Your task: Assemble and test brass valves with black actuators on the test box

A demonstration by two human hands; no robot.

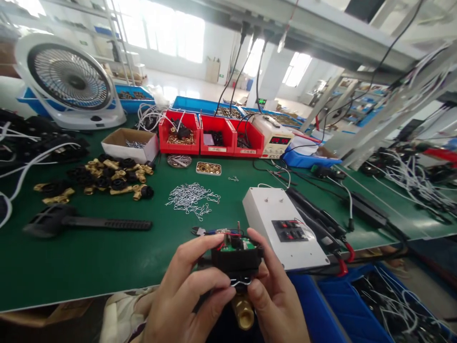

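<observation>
The black box [235,262] is up between the two hands, in front of the person, at the near edge of the green counter [160,262]. The left hand [193,286] and the right hand [276,297] both have their grip closed on this box, from its two sides; a left finger and both thumbs are also close to the bent wire clip [241,282], but whether they pinch it, I cannot tell. For working well at this clip, I would judge that the box should be supported evenly from both sides, and that any pressure should go straight along the wire, with moderate force, so it does not bend or jump away. The upper fingers should better rest on the rim of the box, away from the thin wires and the small parts. The box looks dark, and its top is open, showing a green circuit board [250,244] with red wire beside it. Below the clip, a brass fitting [243,309] points toward the person, with its round opening visible.
</observation>
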